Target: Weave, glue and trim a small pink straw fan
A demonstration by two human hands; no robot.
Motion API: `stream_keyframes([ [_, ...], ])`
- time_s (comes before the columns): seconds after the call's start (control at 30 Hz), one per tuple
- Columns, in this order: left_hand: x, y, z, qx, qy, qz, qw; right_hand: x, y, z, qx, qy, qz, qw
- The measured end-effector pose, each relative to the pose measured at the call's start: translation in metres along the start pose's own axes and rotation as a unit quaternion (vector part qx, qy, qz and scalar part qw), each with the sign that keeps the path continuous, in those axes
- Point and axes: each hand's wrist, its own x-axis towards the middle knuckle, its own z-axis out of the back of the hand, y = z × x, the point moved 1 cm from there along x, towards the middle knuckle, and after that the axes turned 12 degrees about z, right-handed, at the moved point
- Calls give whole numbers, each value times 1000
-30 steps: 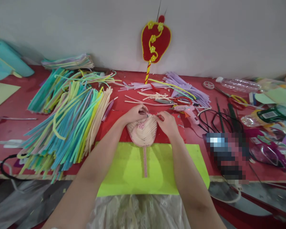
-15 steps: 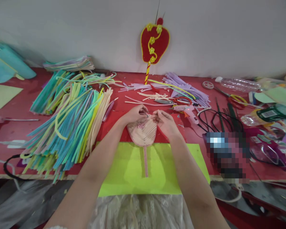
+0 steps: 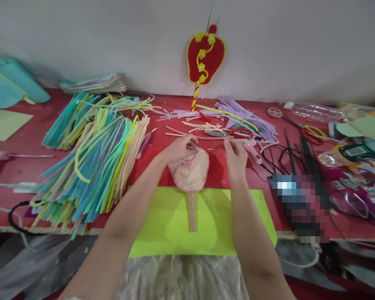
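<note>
Head view: my left hand (image 3: 186,148) is bending its fingers over the upper edge of a pale cream, rounded fan of fuzzy stems (image 3: 195,177); whether they are pinching anything small, I cannot tell. The fan is lying in front of me on a red sheet (image 3: 218,177), its handle pointing toward me across a lime-green sheet (image 3: 165,237). My right hand (image 3: 235,155) is hovering apart from it, thumb and forefinger close together before a pink plastic glue gun (image 3: 252,151); I cannot tell if they are gripping anything.

As I am judging it, the fan's body, rim and pink handle are looking finished, while the decoration is seeming only begun: a pink cluster is sitting above the middle, and much of the face is showing plain.

As for materials, a thick heap of soft blue, green, yellow and peach stems (image 3: 92,166) is spreading over the red desk (image 3: 21,168) at left. On the fan, slanting strips are meeting in ridged chevrons. Behind it, a velvety red fan with yellow flowers (image 3: 211,62) is standing upright; further right, straight lilac stems (image 3: 248,113) are fanning out.
</note>
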Motion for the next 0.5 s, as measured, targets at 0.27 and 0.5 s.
stream_keyframes([
  [0.27, -4, -14, 7, -32, -15, -7, 999, -15, 8, -18, 63, 197, -52, 977],
  [0.5, -4, -11, 15, -41, 40, 23, 998, -14, 3, -18, 89, 200, -60, 974],
])
